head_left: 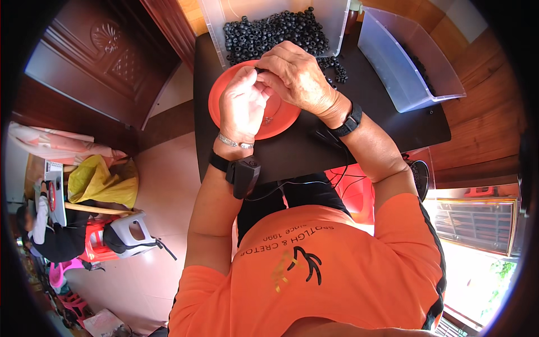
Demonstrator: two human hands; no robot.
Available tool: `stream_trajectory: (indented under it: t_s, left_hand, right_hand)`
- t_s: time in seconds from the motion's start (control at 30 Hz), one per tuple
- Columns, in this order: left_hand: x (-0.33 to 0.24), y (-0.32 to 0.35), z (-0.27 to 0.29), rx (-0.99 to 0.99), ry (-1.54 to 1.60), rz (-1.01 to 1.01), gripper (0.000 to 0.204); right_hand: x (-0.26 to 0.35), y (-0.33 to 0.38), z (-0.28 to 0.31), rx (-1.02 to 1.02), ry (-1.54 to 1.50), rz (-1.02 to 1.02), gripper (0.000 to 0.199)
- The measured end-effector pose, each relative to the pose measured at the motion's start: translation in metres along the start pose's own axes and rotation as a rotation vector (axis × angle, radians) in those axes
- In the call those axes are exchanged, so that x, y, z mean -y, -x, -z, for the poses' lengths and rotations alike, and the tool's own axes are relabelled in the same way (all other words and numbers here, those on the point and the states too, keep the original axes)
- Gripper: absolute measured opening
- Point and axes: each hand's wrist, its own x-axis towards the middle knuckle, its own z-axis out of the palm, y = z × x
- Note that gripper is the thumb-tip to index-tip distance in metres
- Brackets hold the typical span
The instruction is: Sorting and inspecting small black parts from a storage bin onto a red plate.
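Note:
My left hand (241,109) is raised over a round orange-red plate (287,119), palm turned up and fingers closed in a pinch. Bent over its fingertips is my right hand (300,76), its thumb and fingers also pinched together. Between the fingertips of both hands a small black piece (260,70) shows, mostly covered by the fingers; it resembles the small black ring-shaped parts (275,35) heaped behind the plate. Some tiny pale bits (268,119) lie on the plate.
A clear plastic bin (343,22) holds the heap at the back of the black table (365,95), and several parts spill out by its right corner. Right of it stands a second, bluish clear bin (393,73) with dark parts inside. Thin cables (337,140) run near my right forearm. Another person (50,238) sits far left.

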Motion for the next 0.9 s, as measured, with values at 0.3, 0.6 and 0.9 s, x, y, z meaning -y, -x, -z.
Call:
stream_trajectory:
  t_s: [0.3,0.6,0.9]
  left_hand:
    - [-0.002,0.005,-0.011,-0.041,0.021,0.025,0.021]
    - [-0.01,0.0,-0.005,-0.202,-0.036,0.03,0.026]
    - [-0.01,0.0,0.001,-0.27,-0.066,0.043,0.025]
  right_hand:
    - [-0.001,-0.009,0.019,-0.073,-0.024,-0.08,0.02]
    - [-0.04,-0.015,0.16,-0.382,0.928,-0.436,0.026]
    - [-0.091,0.023,0.095,0.228,0.155,-0.605,0.019]
